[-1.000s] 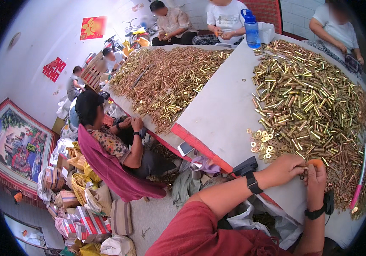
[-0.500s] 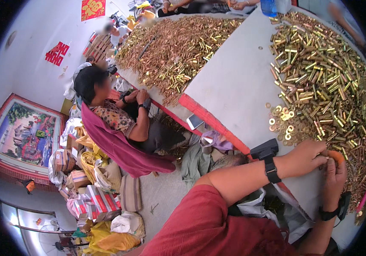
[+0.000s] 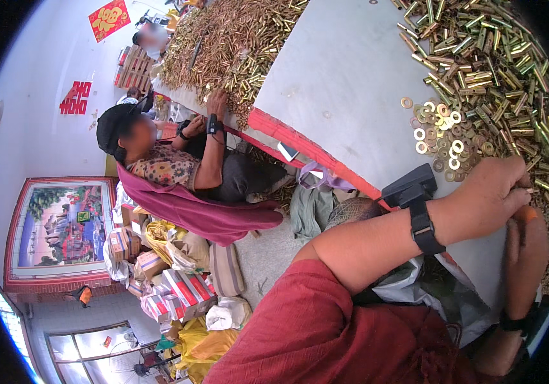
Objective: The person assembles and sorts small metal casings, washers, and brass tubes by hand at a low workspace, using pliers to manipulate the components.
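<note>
Grey tabletop [image 3: 351, 96]; brass tubes [image 3: 485, 64]; flat washers [image 3: 437, 131]

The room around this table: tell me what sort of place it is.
Probably a small workshop for sorting or assembling by hand. Heaps of brass tubes and brass washers cover the table, another person works a second heap, and cardboard boxes are stacked on the floor.

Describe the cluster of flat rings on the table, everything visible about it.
The rings are small, flat, round washers with a centre hole, shiny gold-coloured, brass-like metal. They lie loose and flat, some overlapping, on the grey table, at the left edge of the big pile of brass tubes; one ring lies slightly apart at upper left. The left hand is just below them, not touching.
</note>
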`<state>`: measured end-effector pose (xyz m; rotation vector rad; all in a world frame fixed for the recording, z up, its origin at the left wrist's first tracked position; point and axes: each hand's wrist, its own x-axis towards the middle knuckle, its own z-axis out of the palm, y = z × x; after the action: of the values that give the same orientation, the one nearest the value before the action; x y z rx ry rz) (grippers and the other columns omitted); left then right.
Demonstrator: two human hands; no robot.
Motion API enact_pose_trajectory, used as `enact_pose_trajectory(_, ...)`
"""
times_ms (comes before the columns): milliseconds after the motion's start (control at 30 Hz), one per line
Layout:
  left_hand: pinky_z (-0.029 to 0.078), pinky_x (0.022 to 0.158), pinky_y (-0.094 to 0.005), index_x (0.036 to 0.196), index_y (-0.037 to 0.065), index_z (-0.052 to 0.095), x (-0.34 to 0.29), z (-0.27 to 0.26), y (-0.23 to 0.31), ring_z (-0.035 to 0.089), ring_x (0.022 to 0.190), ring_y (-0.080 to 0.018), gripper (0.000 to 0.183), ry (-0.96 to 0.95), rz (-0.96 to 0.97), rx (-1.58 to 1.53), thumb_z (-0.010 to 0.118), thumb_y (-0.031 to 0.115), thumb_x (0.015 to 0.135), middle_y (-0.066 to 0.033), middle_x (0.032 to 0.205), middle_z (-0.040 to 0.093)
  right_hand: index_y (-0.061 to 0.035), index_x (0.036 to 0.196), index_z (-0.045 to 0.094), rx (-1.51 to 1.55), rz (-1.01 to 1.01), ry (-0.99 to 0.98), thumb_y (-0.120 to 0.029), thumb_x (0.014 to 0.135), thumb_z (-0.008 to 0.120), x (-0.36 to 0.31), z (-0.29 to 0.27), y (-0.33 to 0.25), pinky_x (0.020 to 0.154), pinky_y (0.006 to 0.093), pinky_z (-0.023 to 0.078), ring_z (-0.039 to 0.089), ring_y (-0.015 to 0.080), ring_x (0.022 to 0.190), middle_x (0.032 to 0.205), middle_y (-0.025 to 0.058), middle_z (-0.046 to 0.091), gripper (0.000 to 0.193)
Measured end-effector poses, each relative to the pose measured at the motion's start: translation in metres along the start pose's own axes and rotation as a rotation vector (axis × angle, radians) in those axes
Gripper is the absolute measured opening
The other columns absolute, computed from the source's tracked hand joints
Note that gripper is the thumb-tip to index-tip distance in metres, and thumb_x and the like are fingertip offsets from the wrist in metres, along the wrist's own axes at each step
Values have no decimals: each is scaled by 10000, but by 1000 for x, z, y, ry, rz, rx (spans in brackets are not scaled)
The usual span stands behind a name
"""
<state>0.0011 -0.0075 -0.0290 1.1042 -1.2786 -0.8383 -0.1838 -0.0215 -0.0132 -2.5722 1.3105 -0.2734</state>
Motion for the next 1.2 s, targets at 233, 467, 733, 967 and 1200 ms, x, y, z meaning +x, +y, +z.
enact_pose_trajectory(233,475,659,-455,853,9,569,-1,1,6,605,761,-406,165,-78,-56,-30,677,112,783,-193,773,602,5,1192,562,420,286,109,-110,982,512,3,2,46,880,354,470,614,250,1017,1125,152,633,245)
enact_pose_trajectory(467,451,651,-486,844,13,549,-1,1,0,580,770,-434,179,-54,27,70,683,111,778,-201,778,585,9,1270,565,308,361,238,-161,986,542,7,22,92,919,337,479,608,216,1104,1220,158,629,332)
enact_pose_trajectory(733,445,669,-500,868,5,547,-2,-2,2,575,797,-447,168,-77,44,113,659,100,788,-212,799,581,3,1305,553,695,217,113,-160,987,552,6,14,84,911,311,479,609,197,1103,1213,132,644,357)
enact_pose_trajectory(967,461,700,-505,885,-4,547,-2,-8,4,574,827,-461,185,-111,42,124,656,113,792,-224,829,592,-8,1284,572,574,180,240,-193,994,550,5,5,50,792,268,478,621,137,937,1113,82,670,344)
enact_pose_trajectory(1200,463,715,-517,850,-21,547,-1,-8,1,578,845,-462,199,-199,76,192,665,125,787,-233,826,595,-2,1246,556,617,174,47,-78,971,547,0,4,74,973,315,437,576,194,1092,1202,103,612,285)
